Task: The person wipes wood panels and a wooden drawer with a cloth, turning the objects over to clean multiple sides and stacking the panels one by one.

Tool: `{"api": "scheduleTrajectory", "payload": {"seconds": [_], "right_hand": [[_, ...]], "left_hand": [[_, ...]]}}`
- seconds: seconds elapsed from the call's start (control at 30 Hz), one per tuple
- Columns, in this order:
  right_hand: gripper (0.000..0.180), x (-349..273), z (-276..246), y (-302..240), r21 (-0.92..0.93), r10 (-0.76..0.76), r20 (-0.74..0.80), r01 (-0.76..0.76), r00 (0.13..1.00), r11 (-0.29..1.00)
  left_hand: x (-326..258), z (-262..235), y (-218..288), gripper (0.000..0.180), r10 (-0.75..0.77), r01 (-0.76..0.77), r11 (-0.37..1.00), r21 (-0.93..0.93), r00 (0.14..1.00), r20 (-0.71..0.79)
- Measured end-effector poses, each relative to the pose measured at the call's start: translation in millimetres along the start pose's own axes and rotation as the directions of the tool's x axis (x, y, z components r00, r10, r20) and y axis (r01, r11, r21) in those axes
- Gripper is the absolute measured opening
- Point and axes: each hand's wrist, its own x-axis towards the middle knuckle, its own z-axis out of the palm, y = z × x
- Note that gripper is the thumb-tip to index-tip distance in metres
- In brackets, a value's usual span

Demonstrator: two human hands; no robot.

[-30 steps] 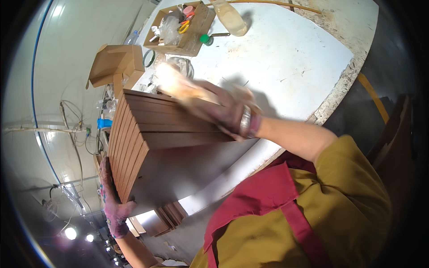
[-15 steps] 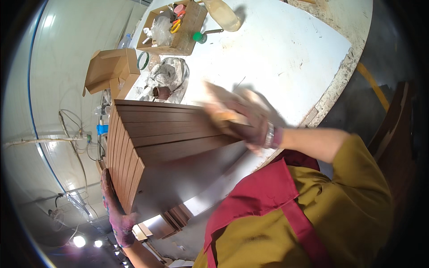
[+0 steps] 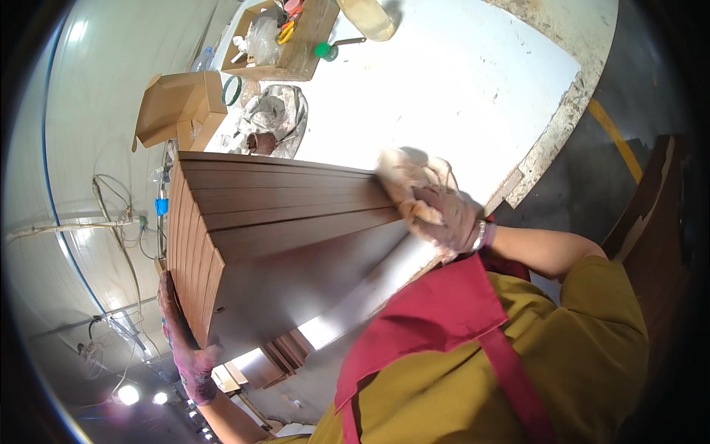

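Head view: left hand [image 3: 191,359] grips the boards [image 3: 255,237], right hand [image 3: 449,220] clutches a cloth [image 3: 401,174]; a hard push could knock boards out of line.

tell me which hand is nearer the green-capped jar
Right. The right hand, holding a cloth, is below and right of the jar in the picture; the left hand is farther below and left, against the brown stack.
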Motion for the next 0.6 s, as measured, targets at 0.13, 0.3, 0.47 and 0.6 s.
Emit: {"api": "scheduleTrajectory", "payload": {"seconds": [0.13,0.3,0.47,0.6], "right_hand": [[0.044,25.7,-28.6,-37.8,-0.106,-0.622,-0.188,0.614,0.760,0.782],[0.057,71.7,-42.3,-153.0,0.258,-0.668,-0.511,0.838,0.541,0.481],[0.032,73.3,7.0,-44.7,0.807,-0.091,-0.099,0.134,0.991,0.576],[0.022,65.0,1.7,-43.7,0.689,-0.023,-0.119,0.099,0.993,0.718]], "left_hand": [[4.3,2.9,20.9,0.105,-0.043,0.043,0.994,-0.103,0.999,0.004],[4.8,0.5,15.8,0.130,-0.116,0.116,0.993,-0.021,0.993,0.006],[3.5,-1.4,15.4,0.134,-0.080,0.080,0.997,0.001,0.997,0.001],[-3.9,1.9,16.4,0.131,-0.086,0.085,0.996,-0.023,0.996,-0.019]]}}
